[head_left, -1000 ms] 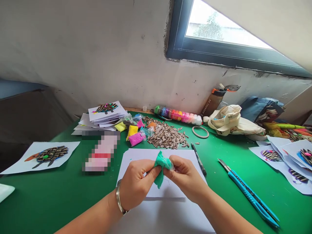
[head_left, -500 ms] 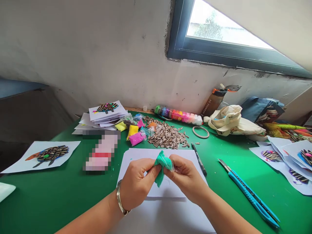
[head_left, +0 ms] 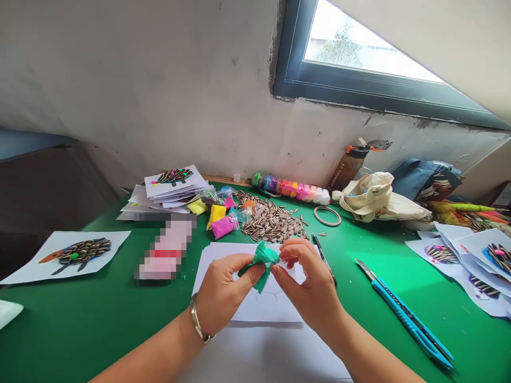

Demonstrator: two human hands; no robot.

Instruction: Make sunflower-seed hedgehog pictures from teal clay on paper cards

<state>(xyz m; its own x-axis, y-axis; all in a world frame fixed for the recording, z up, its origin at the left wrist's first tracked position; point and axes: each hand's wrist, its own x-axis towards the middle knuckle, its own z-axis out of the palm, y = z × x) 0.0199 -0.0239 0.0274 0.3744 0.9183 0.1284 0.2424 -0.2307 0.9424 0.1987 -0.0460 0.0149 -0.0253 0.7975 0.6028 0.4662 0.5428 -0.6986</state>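
My left hand (head_left: 225, 292) and my right hand (head_left: 309, 282) meet over a stack of white paper (head_left: 255, 306) on the green table (head_left: 99, 319). Both pinch a small clear packet of green clay (head_left: 259, 263). The left thumb and fingers close on its lower left side. The right fingertips nip its top right corner. A metal bangle sits on my left wrist. A pile of striped sunflower seeds (head_left: 275, 221) lies just behind the paper.
A blue utility knife (head_left: 407, 314) lies to the right, a black pen (head_left: 323, 258) beside the paper. Small clay packets (head_left: 221, 213), a row of clay tubs (head_left: 291, 189), a tape ring (head_left: 327, 215), a bottle, a cloth bag and seed pictures on paper (head_left: 67, 255) surround the work spot.
My right hand has lifted and turned, its fingers now nipping the packet's top corner. The packet has moved slightly up and left; the left hand holds its grip.
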